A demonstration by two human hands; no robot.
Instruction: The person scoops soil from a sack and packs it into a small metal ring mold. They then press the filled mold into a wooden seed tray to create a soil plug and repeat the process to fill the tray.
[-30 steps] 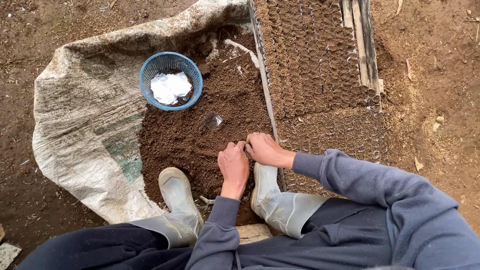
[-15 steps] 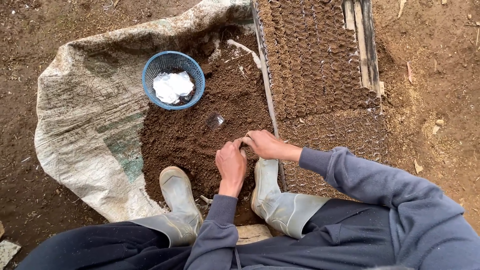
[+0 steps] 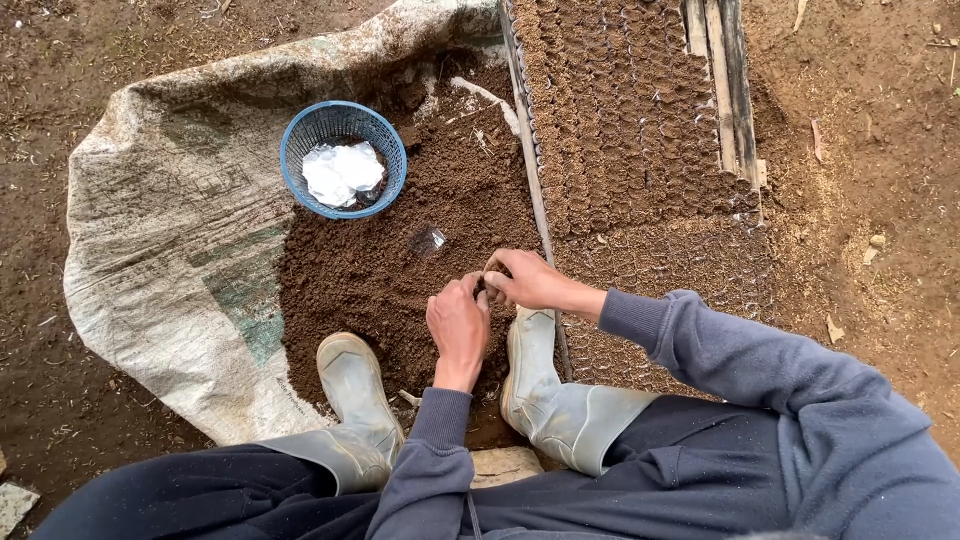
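Observation:
My left hand point(image 3: 458, 325) and my right hand point(image 3: 525, 280) meet fingertip to fingertip just above a heap of dark soil point(image 3: 390, 275). Between the fingers sits a small dark soil-filled seedling bag point(image 3: 483, 289), mostly hidden by them; both hands pinch it. An empty clear little bag point(image 3: 428, 241) lies on the soil just beyond my hands. Right of the hands, rows of small soil-filled bags point(image 3: 630, 130) stand packed together.
The soil lies on a spread pale woven sack point(image 3: 170, 230). A blue mesh basket point(image 3: 330, 122) holding crumpled white plastic point(image 3: 342, 172) stands at the heap's far left. Wooden planks point(image 3: 725, 80) edge the bag rows. My grey rubber boots point(image 3: 360, 395) point(image 3: 535, 370) rest on the heap's near side.
Both hands have lifted slightly away from me and drawn closer, the fingers curling tighter around the small bag. Nothing else has moved.

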